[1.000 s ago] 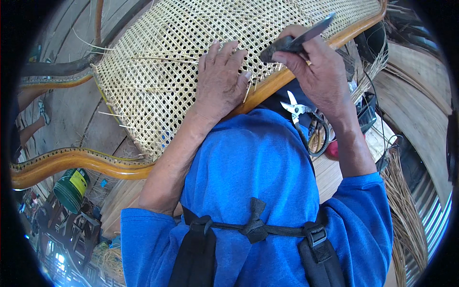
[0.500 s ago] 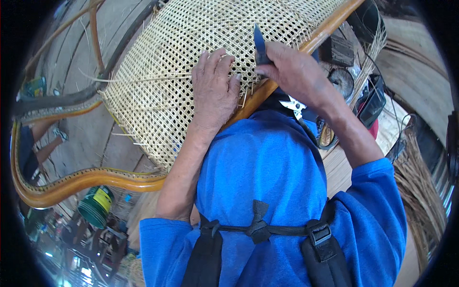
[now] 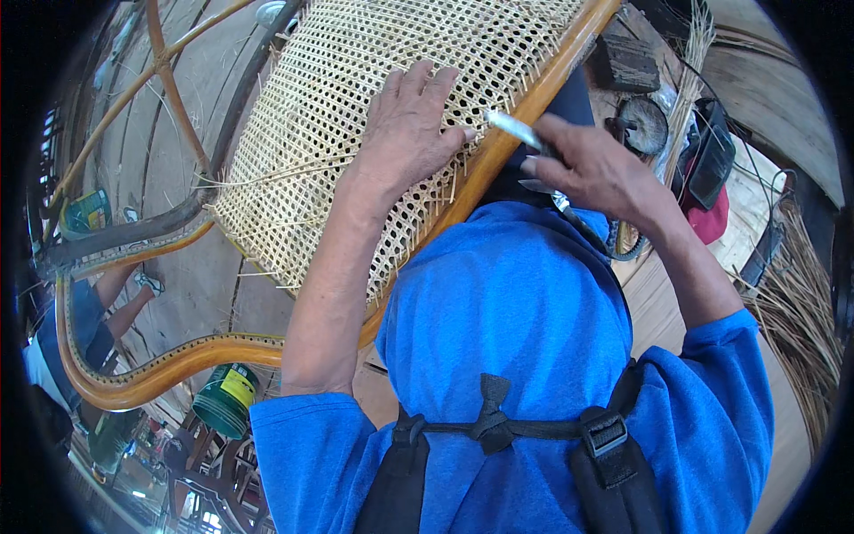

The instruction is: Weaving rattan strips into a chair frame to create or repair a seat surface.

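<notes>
A pale woven cane panel (image 3: pixel 311 107), with an open hexagonal weave, spreads across a varnished wooden frame (image 3: pixel 476 191) over my legs. My left hand (image 3: pixel 405 133) lies on the weave, fingers stretched out and thumb toward the frame's near rail. In my right hand (image 3: pixel 592 165) is a knife (image 3: pixel 516 131), its blade pointing left across that rail to the panel's edge; the blade is blurred. Short cane ends stick out along this edge. Below my right hand, pruning shears (image 3: pixel 560 203) rest by my lap, partly hidden.
The frame's curved arm (image 3: pixel 178 360) sweeps round at the left. A green bucket (image 3: pixel 222 405) stands below it, and another person's leg (image 3: pixel 124 311) shows beyond. To the right are a dark block (image 3: pixel 627 64), a round metal piece (image 3: pixel 642 125) and bundled cane strips (image 3: pixel 792 303).
My right hand has drawn back off the weave to the right, and the knife has swung from pointing up to pointing left. My left hand stays on the cane. The whole view has shifted.
</notes>
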Tool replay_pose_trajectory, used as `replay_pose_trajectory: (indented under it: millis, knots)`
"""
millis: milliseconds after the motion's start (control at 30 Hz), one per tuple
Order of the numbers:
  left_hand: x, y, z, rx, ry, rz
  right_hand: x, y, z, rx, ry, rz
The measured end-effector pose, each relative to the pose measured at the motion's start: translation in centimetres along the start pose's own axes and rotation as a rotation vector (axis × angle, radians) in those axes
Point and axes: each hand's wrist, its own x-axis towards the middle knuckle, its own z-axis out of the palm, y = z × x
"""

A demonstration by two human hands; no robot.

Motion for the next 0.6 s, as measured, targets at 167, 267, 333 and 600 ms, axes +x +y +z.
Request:
replay_pose_trajectory:
  millis: [167,267,333,600]
  knots:
    - [0.2,-0.1,0.7,-0.034,-0.064,-0.033,-0.4,-0.5,0.8,-0.263,-0.248,0.081]
    - [0.4,0.5,0.2,-0.088,-0.113,-0.072,0.3,-0.4,0.8,-0.307,-0.263,0.092]
    - [0.3,0.3,0.5,-0.077,-0.102,-0.067,0.6,-0.5,0.9,-0.308,-0.271,0.085]
    - [0.6,0.7,-0.1,-0.046,-0.117,-0.055,0.9,-1.5,1.0,-0.418,-0.295,0.129]
